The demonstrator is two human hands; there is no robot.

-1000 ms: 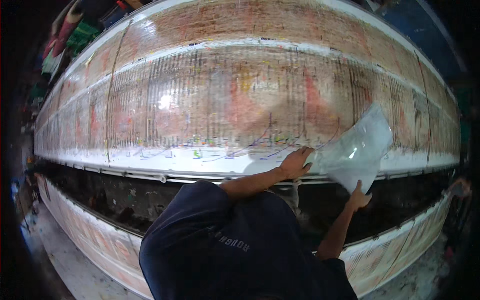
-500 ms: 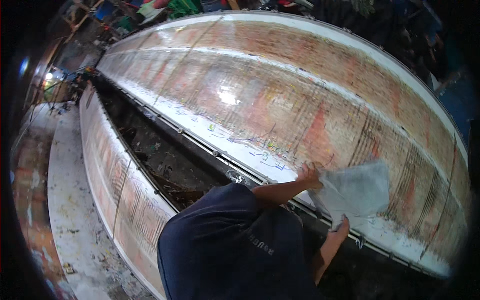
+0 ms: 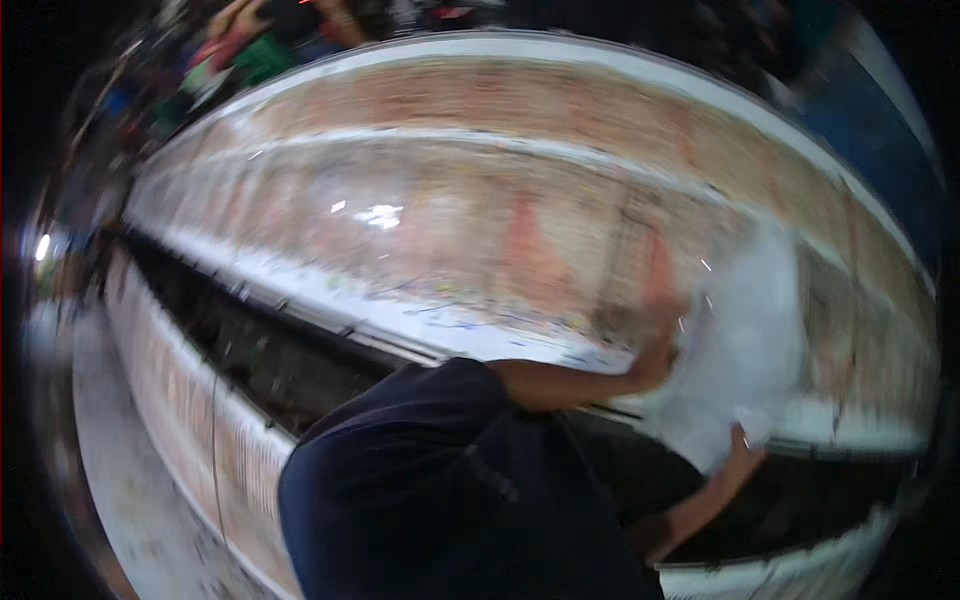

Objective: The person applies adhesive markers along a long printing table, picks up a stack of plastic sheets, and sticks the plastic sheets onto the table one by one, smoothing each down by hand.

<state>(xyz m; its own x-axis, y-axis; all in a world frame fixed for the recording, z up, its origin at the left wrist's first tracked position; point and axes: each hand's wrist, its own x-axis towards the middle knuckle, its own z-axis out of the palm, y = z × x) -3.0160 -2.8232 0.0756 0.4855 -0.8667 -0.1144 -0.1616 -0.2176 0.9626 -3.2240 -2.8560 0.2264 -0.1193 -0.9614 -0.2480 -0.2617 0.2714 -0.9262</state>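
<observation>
A limp, translucent whitish plastic sheet [image 3: 735,350] hangs between my two hands over the near edge of a long table [image 3: 430,235] with a worn, stained top. My left hand [image 3: 658,350] grips the sheet's left side, its fingers blurred by motion. Lower down, my right hand [image 3: 738,455] pinches the near edge of the same sheet, thumb uppermost. The sheet covers part of the tabletop and its white border, and its far corner reaches toward the middle of the table.
White strips run along the table's edges and middle, and a rail [image 3: 365,335] follows its near side. A second long table [image 3: 185,390] stands behind a dark gap at left. Beyond the far edge, another person's arms [image 3: 235,20] show at upper left.
My view has swung, so the tables appear shifted left. Both hands still hold the plastic sheet, which now looks more spread out and stretches farther up over the table.
</observation>
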